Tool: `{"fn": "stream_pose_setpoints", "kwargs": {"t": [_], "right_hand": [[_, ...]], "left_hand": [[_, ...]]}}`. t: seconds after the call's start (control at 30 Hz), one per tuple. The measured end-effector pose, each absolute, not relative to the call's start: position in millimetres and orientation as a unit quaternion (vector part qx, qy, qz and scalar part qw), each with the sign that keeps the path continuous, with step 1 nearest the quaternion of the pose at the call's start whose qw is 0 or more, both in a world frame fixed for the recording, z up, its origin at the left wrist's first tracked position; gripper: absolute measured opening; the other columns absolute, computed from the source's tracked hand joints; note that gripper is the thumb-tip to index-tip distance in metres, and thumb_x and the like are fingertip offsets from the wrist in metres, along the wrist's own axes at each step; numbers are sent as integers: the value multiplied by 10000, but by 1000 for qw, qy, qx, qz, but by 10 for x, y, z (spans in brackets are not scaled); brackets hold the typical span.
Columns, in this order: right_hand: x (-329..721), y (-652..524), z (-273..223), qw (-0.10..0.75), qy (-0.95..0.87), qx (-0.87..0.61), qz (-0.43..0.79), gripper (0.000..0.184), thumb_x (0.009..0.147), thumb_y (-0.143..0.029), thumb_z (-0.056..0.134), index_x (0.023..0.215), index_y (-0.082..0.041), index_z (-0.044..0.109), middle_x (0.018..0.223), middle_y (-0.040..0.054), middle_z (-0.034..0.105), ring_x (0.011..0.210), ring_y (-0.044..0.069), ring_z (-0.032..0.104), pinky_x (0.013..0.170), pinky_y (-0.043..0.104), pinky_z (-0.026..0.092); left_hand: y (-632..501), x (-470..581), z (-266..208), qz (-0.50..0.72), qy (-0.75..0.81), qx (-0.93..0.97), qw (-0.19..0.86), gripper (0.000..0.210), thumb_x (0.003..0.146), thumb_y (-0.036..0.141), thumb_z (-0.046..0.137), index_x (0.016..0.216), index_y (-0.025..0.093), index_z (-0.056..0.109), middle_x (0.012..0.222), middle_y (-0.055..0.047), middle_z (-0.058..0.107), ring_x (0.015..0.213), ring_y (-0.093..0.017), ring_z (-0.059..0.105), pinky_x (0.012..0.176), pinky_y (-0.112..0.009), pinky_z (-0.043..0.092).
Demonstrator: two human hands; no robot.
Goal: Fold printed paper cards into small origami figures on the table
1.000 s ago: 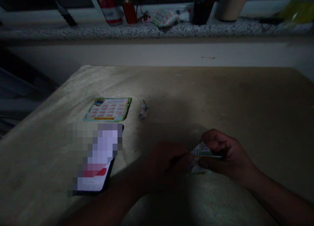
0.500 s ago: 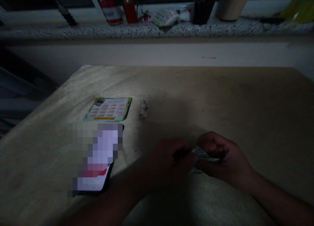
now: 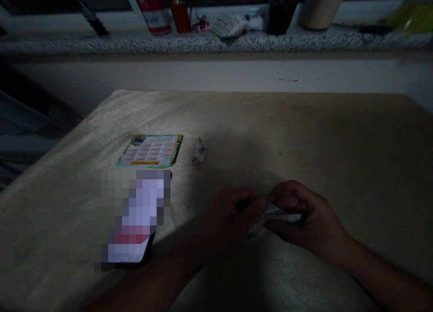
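Between my hands, low over the table, is a folded piece of printed paper (image 3: 283,216), pale with green edges. My left hand (image 3: 233,215) is closed on its left end, thumb on top. Fingers curled, my right hand (image 3: 307,215) pinches the right part of the same paper. Shadow and fingers hide much of the folds. A small folded paper piece (image 3: 199,151) stands on the table ahead and to the left. Beside it lies a stack of printed calendar cards (image 3: 152,150).
A phone (image 3: 144,213) with a lit, blurred screen lies left of my left forearm on the table (image 3: 321,131). Along the granite sill (image 3: 189,43) behind stand a red can (image 3: 154,14), a small red bottle (image 3: 180,14), a crumpled packet (image 3: 230,25), a dark cup (image 3: 281,12) and a beige cylinder (image 3: 321,10).
The paper has turned slightly between my fingers, and its raised pointed flap now looks lower. My right thumb has shifted a little left over the paper. Other things stay in place.
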State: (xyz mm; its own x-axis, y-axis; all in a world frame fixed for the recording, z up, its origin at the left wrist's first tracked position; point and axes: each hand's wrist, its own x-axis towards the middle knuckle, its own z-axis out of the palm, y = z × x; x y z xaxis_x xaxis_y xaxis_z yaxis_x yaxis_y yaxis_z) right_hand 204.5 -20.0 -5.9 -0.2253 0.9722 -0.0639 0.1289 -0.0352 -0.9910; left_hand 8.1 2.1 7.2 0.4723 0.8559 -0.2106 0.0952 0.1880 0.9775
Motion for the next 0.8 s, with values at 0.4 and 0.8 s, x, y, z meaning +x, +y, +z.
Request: {"fn": "stream_pose_setpoints", "kwargs": {"t": [0.4, 0.8], "right_hand": [[2069, -154, -12, 477, -471, -458, 584, 369, 745, -154, 841, 1018, -247, 611, 706, -44, 777, 544, 98, 688, 541, 179, 546], [2115, -144, -14, 496, -430, -490, 574, 292, 752, -185, 858, 979, -221, 678, 671, -11, 810, 542, 108, 738, 551, 145, 577]], "left_hand": [[56, 38, 29, 267, 431, 521, 687, 260, 868, 360, 712, 955, 118, 748, 838, -44, 714, 721, -131, 611, 675, -249, 452], [75, 25, 17, 295, 459, 490, 680, 210, 827, 315, 768, 983, 178, 793, 886, -35, 765, 769, -152, 663, 701, -250, 487]]}}
